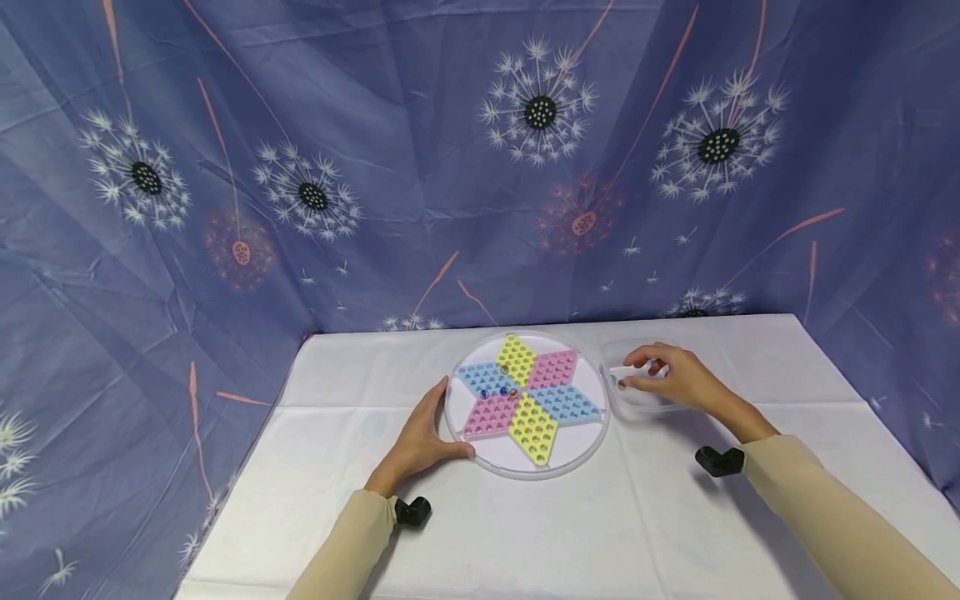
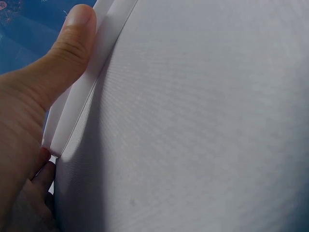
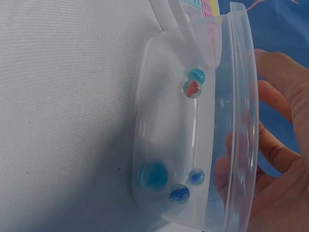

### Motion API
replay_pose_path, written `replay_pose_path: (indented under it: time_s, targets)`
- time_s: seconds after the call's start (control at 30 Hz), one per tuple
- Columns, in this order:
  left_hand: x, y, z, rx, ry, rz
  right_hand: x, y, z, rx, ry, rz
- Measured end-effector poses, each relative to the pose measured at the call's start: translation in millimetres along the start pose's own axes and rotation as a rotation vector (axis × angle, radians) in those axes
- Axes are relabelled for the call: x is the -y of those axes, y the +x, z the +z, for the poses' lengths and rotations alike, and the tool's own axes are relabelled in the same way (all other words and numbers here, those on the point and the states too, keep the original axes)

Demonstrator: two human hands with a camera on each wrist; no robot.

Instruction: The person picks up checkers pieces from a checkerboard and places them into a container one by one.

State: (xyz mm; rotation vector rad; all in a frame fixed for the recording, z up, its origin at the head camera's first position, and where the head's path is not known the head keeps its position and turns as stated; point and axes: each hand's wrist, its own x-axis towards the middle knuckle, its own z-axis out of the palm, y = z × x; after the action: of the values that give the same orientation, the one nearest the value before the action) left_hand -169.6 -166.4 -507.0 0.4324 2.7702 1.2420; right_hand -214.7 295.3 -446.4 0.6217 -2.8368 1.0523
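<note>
A round white Chinese checkers board (image 1: 453, 400) carries a star of yellow, pink and blue sections with small holes. Several marbles sit on it left of centre, among them a blue marble (image 1: 484, 394). My left hand (image 1: 420, 437) rests along the board's left rim, thumb and fingers spread apart; the thumb touches the rim in the left wrist view. Over a clear plastic container (image 3: 244, 145) on the right, my right hand (image 1: 678, 379) reaches in with bent fingers and thumb apart, no marble visible between them. Inside lie several marbles, including a dark blue marble (image 3: 179, 194).
A white cloth (image 1: 540, 542) covers the table under board and container. Behind the table hangs a blue curtain (image 1: 420, 142) with a dandelion print. The container stands close beside the board's right rim.
</note>
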Motion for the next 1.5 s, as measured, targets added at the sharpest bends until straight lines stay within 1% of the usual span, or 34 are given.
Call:
replay_pose_path:
  time_s: [0.23,0.43,0.67,0.73,1.03,1.5]
  targets:
    - [0.9,-1.2,0.3,-0.001,-0.005,0.017,4,3,1,0.017,0.014,-0.029]
    - [1.9,0.6,-0.3,0.003,0.015,0.01,15,10,-3,0.034,0.021,-0.038]
    - [0.8,0.8,0.1,-0.012,0.014,0.03,28,20,-4,0.043,0.005,-0.047]
    - [0.1,0.9,-0.3,-0.008,0.019,0.021,31,23,-4,0.046,0.008,-0.044]
    - [-2.1,-0.7,-1.5,-0.014,0.01,0.026,38,33,-2,0.058,0.018,-0.062]
    - [-1.5,-0.8,-2.0,-0.011,0.02,0.023,50,47,7,0.098,0.035,-0.052]
